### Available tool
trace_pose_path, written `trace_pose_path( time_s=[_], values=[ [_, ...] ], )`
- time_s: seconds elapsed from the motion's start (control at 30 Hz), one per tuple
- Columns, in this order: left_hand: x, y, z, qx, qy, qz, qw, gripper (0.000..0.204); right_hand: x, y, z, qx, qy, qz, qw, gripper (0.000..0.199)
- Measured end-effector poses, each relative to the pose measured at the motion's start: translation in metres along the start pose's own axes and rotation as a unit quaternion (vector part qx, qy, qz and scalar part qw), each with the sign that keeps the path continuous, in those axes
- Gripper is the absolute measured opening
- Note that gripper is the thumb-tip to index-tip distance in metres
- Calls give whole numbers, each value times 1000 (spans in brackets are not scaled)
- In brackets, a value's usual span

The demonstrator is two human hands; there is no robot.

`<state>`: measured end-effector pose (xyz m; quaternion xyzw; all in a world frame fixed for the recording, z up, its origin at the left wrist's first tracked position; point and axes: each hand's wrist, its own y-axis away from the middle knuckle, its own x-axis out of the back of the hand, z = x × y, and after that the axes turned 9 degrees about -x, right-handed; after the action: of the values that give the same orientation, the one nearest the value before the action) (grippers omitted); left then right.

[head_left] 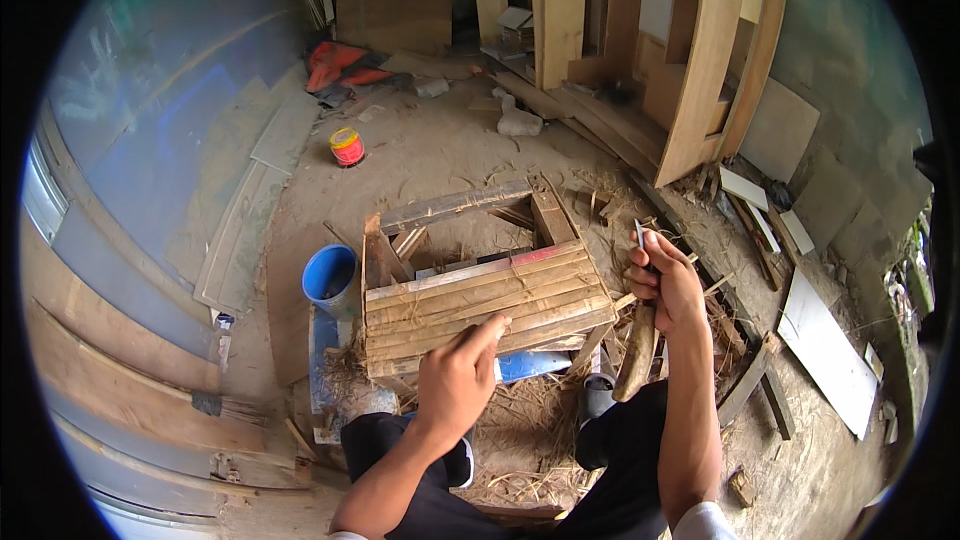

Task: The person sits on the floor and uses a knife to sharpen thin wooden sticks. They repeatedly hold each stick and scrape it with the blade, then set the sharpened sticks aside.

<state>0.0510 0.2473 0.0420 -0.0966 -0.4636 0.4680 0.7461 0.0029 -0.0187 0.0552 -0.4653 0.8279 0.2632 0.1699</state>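
Observation:
A small frame topped with bamboo slats stands before my knees, its far end left as bare wooden rails. Over the near edge of the slats is my left hand, fingers curled and pressed together, with a fingertip at the slats. Whatever it may be pinching is too small to make out. To the right of the frame, my right hand is raised and closed around a knife. Its short blade points up above the fingers, and the long, thick wooden handle slants down below the fist.
A blue bucket stands left of the frame. Farther off are a red and yellow can and an orange cloth. Tall wooden panels lean at the back right. White boards lie right; shavings litter the floor by my feet.

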Motion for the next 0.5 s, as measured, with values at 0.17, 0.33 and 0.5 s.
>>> trace_pose_path(
  time_s=[0.17, 0.33, 0.5],
  values=[
    [-4, -16, -9, 103, 130, -43, 985, 18, -31, 23, 34, -37, 138, -95, 985, 28],
    [-9, -14, -7, 66, 140, -59, 986, 20, -39, 13, 29, -3, 114, -90, 989, 21],
    [0, -19, -27, 118, 159, -47, 979, 19, -11, 1, 2, 54, 27, 19, 998, 18]
  ],
)
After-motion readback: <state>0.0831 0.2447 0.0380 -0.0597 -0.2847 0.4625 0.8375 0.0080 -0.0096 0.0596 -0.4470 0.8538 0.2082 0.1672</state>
